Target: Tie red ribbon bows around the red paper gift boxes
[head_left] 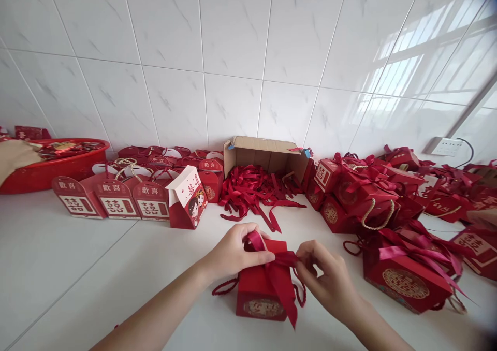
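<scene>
A red gift box [256, 289] with a gold emblem and dark red cord handles stands on the white tabletop in front of me. Across its top runs a dark red satin ribbon [281, 283], one tail hanging down the front. My left hand [240, 252] pinches the ribbon on the left, where a loop rises between thumb and fingers. On the right, my right hand [324, 276] has its thumb and index finger closed on the ribbon's other side, beside the box. The exact shape of the knot is partly hidden by my fingers.
Behind the box, an open cardboard carton [266, 146] spills loose red ribbons [248, 188]. Rows of red boxes [118, 198] stand at left, near a red basin [23, 177]. Ribboned boxes [406, 273] crowd the right side. A tiled wall [233, 40] closes off the back.
</scene>
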`<action>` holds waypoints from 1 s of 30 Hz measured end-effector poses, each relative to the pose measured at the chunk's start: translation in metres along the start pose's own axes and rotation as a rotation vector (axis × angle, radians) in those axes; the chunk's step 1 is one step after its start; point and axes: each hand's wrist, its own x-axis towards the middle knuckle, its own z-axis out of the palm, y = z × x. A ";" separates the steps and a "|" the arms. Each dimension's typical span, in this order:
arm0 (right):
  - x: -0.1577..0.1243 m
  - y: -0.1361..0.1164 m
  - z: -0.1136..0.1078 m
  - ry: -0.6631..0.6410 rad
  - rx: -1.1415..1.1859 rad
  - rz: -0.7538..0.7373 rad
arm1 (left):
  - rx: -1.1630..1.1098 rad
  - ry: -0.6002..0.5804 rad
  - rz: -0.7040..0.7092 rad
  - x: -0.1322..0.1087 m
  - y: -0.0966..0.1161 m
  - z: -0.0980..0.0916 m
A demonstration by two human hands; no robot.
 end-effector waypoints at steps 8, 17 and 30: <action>-0.009 0.004 -0.019 -0.307 0.201 0.105 | -0.471 0.175 -0.029 0.011 -0.007 -0.007; -0.014 -0.005 -0.002 -0.277 0.357 0.174 | -0.887 0.402 -0.399 0.029 -0.025 -0.030; 0.085 0.016 -0.183 0.959 -0.161 0.182 | -0.880 0.399 -0.429 0.031 -0.027 -0.034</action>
